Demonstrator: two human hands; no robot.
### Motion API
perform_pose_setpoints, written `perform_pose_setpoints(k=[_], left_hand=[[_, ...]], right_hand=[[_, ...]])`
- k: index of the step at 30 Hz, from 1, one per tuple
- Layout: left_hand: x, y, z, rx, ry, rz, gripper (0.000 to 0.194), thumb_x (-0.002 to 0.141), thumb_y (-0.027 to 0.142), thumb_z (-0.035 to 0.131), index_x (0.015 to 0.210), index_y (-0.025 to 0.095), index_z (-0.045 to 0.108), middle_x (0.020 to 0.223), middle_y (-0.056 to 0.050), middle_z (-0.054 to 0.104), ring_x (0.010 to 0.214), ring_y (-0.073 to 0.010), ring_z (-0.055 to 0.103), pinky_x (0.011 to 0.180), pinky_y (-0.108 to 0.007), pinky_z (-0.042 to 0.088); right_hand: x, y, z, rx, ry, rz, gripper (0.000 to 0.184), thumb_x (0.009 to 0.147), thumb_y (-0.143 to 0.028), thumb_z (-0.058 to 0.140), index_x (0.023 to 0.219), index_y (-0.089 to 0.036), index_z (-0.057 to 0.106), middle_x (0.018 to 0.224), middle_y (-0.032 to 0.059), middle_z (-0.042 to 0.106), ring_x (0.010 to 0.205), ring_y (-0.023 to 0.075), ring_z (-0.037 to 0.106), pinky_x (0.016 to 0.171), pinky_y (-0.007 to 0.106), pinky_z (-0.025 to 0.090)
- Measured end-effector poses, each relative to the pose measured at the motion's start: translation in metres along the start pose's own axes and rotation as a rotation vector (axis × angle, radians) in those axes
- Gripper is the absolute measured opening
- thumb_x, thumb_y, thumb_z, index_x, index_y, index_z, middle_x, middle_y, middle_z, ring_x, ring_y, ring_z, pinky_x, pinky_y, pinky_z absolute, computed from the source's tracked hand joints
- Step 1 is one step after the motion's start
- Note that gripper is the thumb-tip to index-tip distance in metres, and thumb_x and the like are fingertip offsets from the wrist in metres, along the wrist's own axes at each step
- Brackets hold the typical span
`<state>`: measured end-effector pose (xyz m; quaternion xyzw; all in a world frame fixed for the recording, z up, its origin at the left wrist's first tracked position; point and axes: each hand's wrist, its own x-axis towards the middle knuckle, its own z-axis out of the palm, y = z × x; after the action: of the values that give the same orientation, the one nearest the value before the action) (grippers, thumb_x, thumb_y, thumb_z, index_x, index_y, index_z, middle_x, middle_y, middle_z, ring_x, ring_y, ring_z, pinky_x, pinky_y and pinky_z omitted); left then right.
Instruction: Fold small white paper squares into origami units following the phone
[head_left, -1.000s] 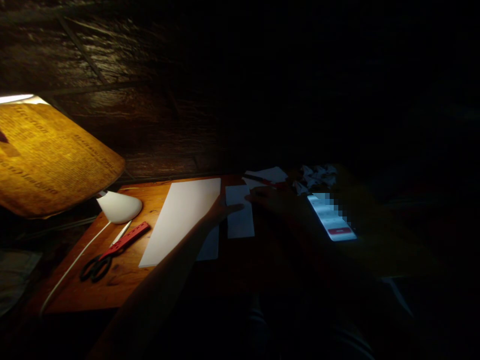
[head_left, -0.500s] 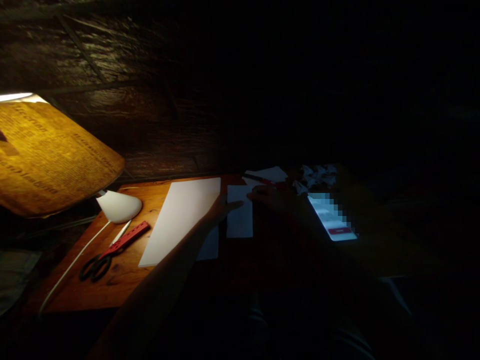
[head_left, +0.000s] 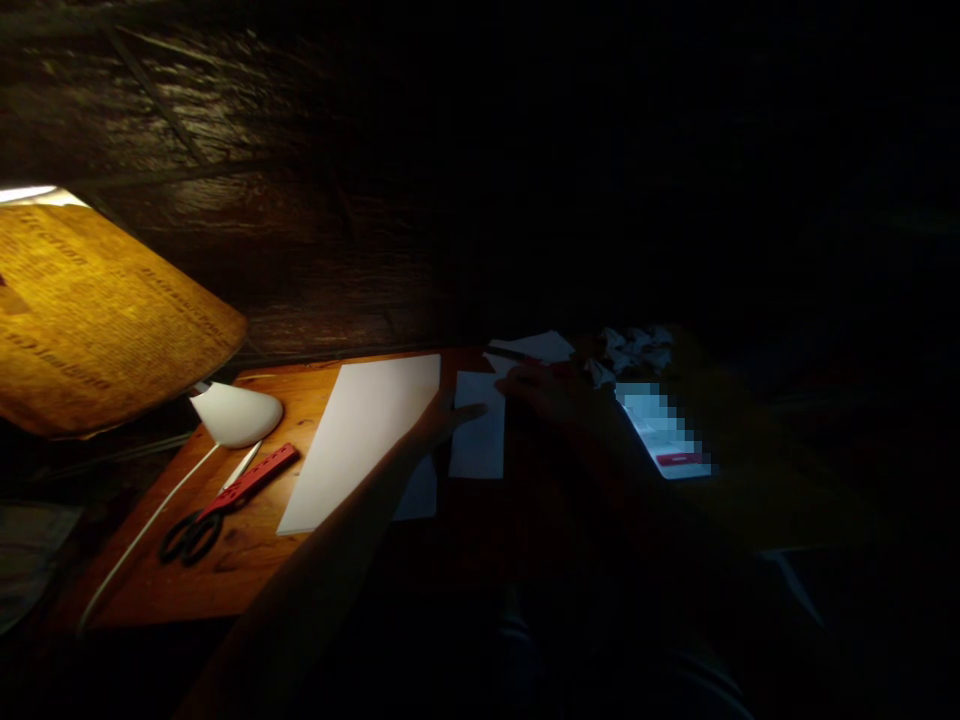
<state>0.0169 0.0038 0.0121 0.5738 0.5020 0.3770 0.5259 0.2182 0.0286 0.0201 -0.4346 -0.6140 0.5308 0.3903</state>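
Observation:
A small white sheet of paper (head_left: 478,440) lies between my two hands over the dark middle of the table. My left hand (head_left: 441,418) grips its left side, the thumb stretched across the sheet and the other fingers mostly in shadow. At the upper right edge of that sheet, my right hand (head_left: 534,388) is closed, fingertips on the paper. A larger white sheet (head_left: 367,430) lies to the left, partly under my left forearm. Just beyond my right hand are more white paper (head_left: 551,346) and a dark, slim object whose kind I cannot make out.
Scissors (head_left: 199,535) with black handles lie on the wooden table (head_left: 247,590), beside a red strip with holes (head_left: 259,475). A lamp's white base (head_left: 238,415) and yellow printed shade (head_left: 112,320) stand left. Crumpled paper (head_left: 637,350) and a lit phone (head_left: 679,468) are right.
The small sheet has tilted slightly, its lower end shifting a little left. Both hands stay at it, almost unmoved.

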Motion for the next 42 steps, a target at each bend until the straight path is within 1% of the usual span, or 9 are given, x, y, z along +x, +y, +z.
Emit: perform_pose_setpoints(k=[8, 11, 15, 21, 26, 28, 32, 36, 42], left_hand=[[-0.002, 0.001, 0.001, 0.002, 0.003, 0.001, 0.028, 0.067, 0.034, 0.079, 0.085, 0.013, 0.074, 0.088, -0.013, 0.077, 0.086, -0.029, 0.072, 0.077, -0.04, 0.058], [0.0, -0.002, 0.0, -0.011, -0.007, 0.013, 0.03, 0.066, 0.037, 0.08, 0.086, 0.014, 0.074, 0.09, -0.012, 0.078, 0.086, -0.0281, 0.072, 0.077, -0.04, 0.058], [0.001, -0.006, -0.001, 0.016, -0.02, 0.01, 0.034, 0.063, 0.04, 0.082, 0.086, 0.015, 0.073, 0.09, -0.011, 0.078, 0.084, -0.0266, 0.072, 0.078, -0.039, 0.058], [0.001, -0.007, -0.002, 0.036, -0.024, 0.002, 0.035, 0.065, 0.041, 0.081, 0.087, 0.014, 0.073, 0.09, -0.01, 0.078, 0.082, -0.026, 0.072, 0.078, -0.039, 0.058], [0.002, -0.007, -0.001, 0.001, -0.007, 0.036, 0.039, 0.064, 0.042, 0.081, 0.09, 0.014, 0.072, 0.093, -0.011, 0.078, 0.087, -0.0277, 0.072, 0.079, -0.04, 0.058], [0.002, -0.006, -0.001, -0.012, 0.004, 0.045, 0.04, 0.064, 0.042, 0.081, 0.092, 0.014, 0.073, 0.094, -0.011, 0.078, 0.088, -0.0285, 0.072, 0.079, -0.04, 0.058], [0.003, -0.007, 0.0, -0.006, 0.017, 0.054, 0.036, 0.064, 0.041, 0.081, 0.087, 0.015, 0.072, 0.089, -0.01, 0.077, 0.09, -0.0294, 0.072, 0.08, -0.041, 0.058], [0.004, -0.008, -0.001, 0.005, 0.038, 0.053, 0.034, 0.064, 0.043, 0.082, 0.081, 0.016, 0.071, 0.081, -0.01, 0.076, 0.088, -0.0298, 0.072, 0.08, -0.041, 0.058], [0.004, -0.007, -0.001, -0.022, 0.073, 0.077, 0.044, 0.061, 0.05, 0.083, 0.084, 0.014, 0.072, 0.083, -0.012, 0.076, 0.087, -0.0314, 0.072, 0.08, -0.043, 0.058]], right_hand=[[0.005, 0.007, -0.002, 0.02, 0.019, -0.03, 0.035, 0.071, -0.05, 0.071, 0.061, -0.021, 0.053, 0.067, -0.0019, 0.051, 0.072, 0.016, 0.049, 0.067, 0.03, 0.038], [0.003, 0.003, -0.002, -0.038, 0.026, 0.001, 0.03, 0.075, -0.046, 0.068, 0.063, -0.022, 0.055, 0.069, -0.0005, 0.054, 0.075, 0.0174, 0.051, 0.069, 0.031, 0.04], [0.002, -0.002, -0.002, -0.07, 0.058, -0.043, 0.021, 0.074, -0.039, 0.065, 0.065, -0.021, 0.058, 0.075, 0.0008, 0.059, 0.082, 0.0184, 0.054, 0.075, 0.03, 0.042], [0.002, -0.001, -0.002, -0.024, 0.077, -0.08, 0.022, 0.073, -0.039, 0.067, 0.064, -0.021, 0.058, 0.072, -0.0005, 0.057, 0.08, 0.0172, 0.053, 0.074, 0.029, 0.042], [-0.005, -0.01, -0.002, -0.096, -0.003, 0.0, 0.035, 0.077, -0.051, 0.07, 0.065, -0.021, 0.058, 0.068, -0.001, 0.053, 0.071, 0.016, 0.05, 0.064, 0.029, 0.038], [-0.008, -0.016, -0.002, -0.14, -0.04, 0.041, 0.041, 0.075, -0.057, 0.072, 0.063, -0.021, 0.056, 0.064, -0.0018, 0.05, 0.066, 0.0148, 0.047, 0.06, 0.028, 0.036], [-0.009, -0.022, 0.0, -0.129, -0.037, 0.067, 0.05, 0.071, -0.061, 0.073, 0.058, -0.021, 0.048, 0.06, -0.0038, 0.044, 0.06, 0.0125, 0.043, 0.057, 0.027, 0.033], [-0.013, -0.027, 0.001, -0.164, -0.038, 0.052, 0.047, 0.075, -0.062, 0.071, 0.06, -0.021, 0.052, 0.062, -0.0015, 0.05, 0.063, 0.0143, 0.046, 0.059, 0.028, 0.034], [-0.017, -0.035, -0.001, -0.268, -0.1, 0.015, 0.041, 0.078, -0.055, 0.07, 0.062, -0.02, 0.055, 0.067, 0.0004, 0.056, 0.068, 0.016, 0.051, 0.063, 0.029, 0.036]])
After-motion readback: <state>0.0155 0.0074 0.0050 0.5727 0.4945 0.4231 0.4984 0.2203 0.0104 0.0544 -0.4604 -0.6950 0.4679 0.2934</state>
